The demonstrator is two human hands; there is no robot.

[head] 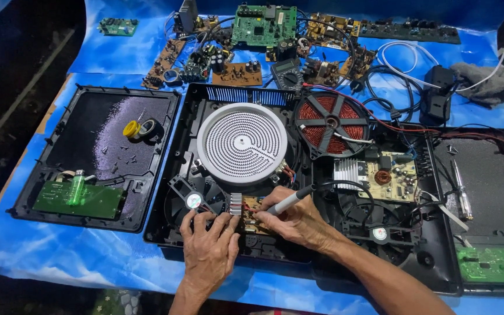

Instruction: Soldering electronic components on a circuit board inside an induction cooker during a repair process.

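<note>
An opened black cooktop housing lies on the table. It holds a round white heating plate and a red copper coil. My right hand grips a grey soldering iron like a pen, its tip down on a small brown circuit board below the white plate. My left hand rests on the housing's front part, fingertips touching the ribbed heatsink at the board's left edge. A small black fan sits just left of my left hand.
A black cover panel with tape rolls and a green board lies left. Another panel with a screwdriver lies right. Several loose circuit boards, a multimeter and cables fill the back of the blue cloth.
</note>
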